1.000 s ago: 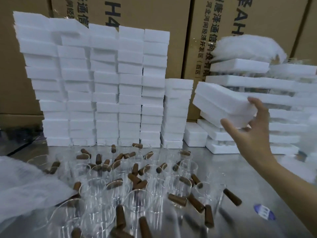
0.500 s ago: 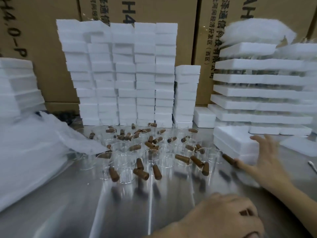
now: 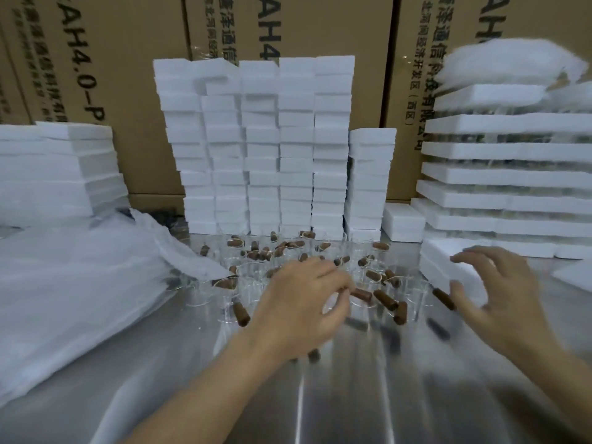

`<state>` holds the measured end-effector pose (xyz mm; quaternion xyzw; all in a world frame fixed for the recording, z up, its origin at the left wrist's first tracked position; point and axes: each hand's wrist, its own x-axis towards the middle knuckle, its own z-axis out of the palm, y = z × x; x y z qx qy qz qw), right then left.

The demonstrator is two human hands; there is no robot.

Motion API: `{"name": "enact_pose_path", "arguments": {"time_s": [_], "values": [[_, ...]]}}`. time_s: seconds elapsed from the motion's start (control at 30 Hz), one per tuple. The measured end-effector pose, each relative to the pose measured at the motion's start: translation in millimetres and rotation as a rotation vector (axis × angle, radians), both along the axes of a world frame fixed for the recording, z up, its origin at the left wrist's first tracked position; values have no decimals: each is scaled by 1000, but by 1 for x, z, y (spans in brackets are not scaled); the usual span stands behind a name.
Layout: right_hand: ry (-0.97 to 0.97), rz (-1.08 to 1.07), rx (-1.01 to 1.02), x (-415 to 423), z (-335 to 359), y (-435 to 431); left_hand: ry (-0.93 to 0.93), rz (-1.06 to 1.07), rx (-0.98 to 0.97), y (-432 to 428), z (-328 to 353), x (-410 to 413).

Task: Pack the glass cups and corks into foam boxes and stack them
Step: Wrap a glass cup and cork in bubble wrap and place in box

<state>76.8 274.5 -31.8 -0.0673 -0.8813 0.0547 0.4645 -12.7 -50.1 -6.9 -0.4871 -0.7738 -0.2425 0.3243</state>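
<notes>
The left hand (image 3: 307,302) reaches toward 12 o'clock over the glass cups (image 3: 413,299) and corks (image 3: 389,299). Its fingers are curled, and I cannot tell if it holds one. The right hand (image 3: 499,296), fingers spread, is by the foam box (image 3: 442,261) at 2 o'clock.

One left hand (image 3: 301,302), one right hand (image 3: 503,299), six central foam box columns (image 3: 262,145), dozens of corks (image 3: 386,299), glass cups (image 3: 198,291) uncountable.

I work at a packing station in a warehouse or small factory. Indicators: printed cardboard cartons (image 3: 320,24) stacked behind, columns of white foam boxes (image 3: 262,149), steel bench (image 3: 352,395) carrying bulk glass cups (image 3: 198,293) and corks (image 3: 241,314).
</notes>
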Motion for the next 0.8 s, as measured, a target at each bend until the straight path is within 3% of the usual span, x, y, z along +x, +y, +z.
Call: {"name": "enact_pose_path", "arguments": {"time_s": [0.17, 0.37, 0.43, 0.57, 0.8], "values": [[-172, 198, 115, 1, 0, -45, -26, 299, 47, -29, 8, -34], [-363, 219, 152, 4, -5, -62, 41, 821, 476, -86, 37, -62], [-382, 240, 129, 4, -5, -63, -42, 953, 520, -112, 42, -70], [-386, 313, 58, 4, -10, -60, -345, 885, 587, -139, 42, -79], [-414, 289, 79, 5, -8, -64, -184, 630, 732, -128, 48, -72]]}}
